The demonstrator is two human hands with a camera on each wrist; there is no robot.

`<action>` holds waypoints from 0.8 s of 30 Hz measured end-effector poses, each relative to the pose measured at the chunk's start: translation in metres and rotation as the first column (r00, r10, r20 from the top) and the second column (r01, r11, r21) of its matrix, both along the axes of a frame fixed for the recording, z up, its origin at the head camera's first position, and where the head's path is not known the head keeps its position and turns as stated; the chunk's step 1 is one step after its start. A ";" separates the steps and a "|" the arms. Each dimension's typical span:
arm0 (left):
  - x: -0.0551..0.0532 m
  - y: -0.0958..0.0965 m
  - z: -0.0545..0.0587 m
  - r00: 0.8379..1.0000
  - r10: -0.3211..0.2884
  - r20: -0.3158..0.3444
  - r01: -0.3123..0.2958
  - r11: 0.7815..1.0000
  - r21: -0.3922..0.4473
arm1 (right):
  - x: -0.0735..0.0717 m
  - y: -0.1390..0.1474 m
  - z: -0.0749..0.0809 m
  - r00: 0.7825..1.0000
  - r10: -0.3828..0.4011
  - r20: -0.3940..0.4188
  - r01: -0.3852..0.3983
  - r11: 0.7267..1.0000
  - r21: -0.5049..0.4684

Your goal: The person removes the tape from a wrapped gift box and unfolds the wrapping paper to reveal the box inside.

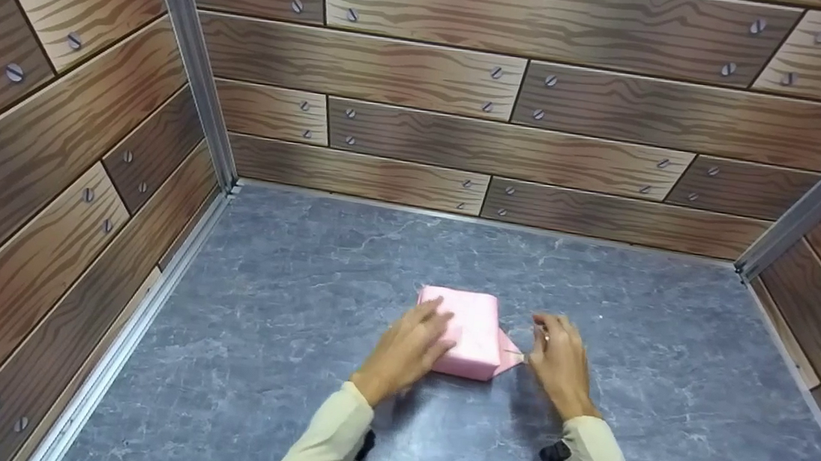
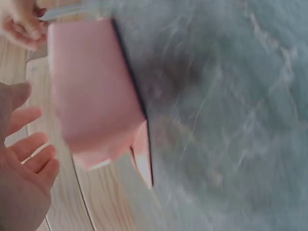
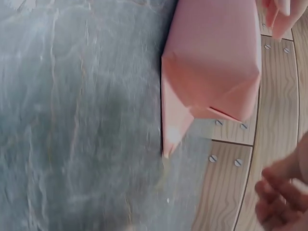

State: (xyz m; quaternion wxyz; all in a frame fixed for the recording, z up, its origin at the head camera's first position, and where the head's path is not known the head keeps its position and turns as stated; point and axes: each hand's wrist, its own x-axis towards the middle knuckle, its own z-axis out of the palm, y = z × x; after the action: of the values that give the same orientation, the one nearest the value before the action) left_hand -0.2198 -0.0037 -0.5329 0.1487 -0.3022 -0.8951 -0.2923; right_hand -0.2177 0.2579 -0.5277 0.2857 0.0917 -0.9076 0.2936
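A box wrapped in pink paper (image 1: 465, 326) lies on the floor panel. From its right end sticks out a pointed paper flap (image 3: 175, 122), its tip low by the floor. Another flap (image 2: 142, 159) shows at the opposite end. My left hand (image 1: 407, 343) is over the box's left side, fingers spread and loosely bent; whether they touch the paper is unclear. Beside the right flap's tip is my right hand (image 1: 560, 362), with bent fingers and the thumb near them. Whether it pinches something thin cannot be made out.
The grey marbled floor panel (image 1: 299, 288) spreads around the box. Wood-patterned walls (image 1: 420, 126) rise behind and at both sides, joined by metal corner posts (image 1: 204, 67). Small black devices (image 1: 554, 455) sit at both wrists.
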 end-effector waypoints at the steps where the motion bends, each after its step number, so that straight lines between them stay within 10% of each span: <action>1: 0.000 -0.005 0.001 1.000 0.002 0.020 -0.003 0.999 0.034 | -0.001 0.001 0.000 0.999 0.051 0.002 -0.051 0.999 -0.004; 12: -0.012 -0.039 -0.009 0.937 0.027 0.348 -0.046 0.998 0.048 | -0.005 0.005 -0.005 0.869 0.338 0.362 -0.372 0.928 0.024; 24: -0.013 -0.041 -0.027 0.980 0.040 0.197 -0.030 0.998 -0.052 | -0.006 0.003 -0.021 0.860 0.286 0.423 -0.374 0.917 0.140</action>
State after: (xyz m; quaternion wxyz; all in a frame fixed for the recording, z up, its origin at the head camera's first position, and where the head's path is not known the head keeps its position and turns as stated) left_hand -0.2328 -0.0443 -0.5597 0.0568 -0.2594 -0.9174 -0.2963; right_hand -0.2238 0.2610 -0.5489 0.0308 0.2165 -0.9433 0.2498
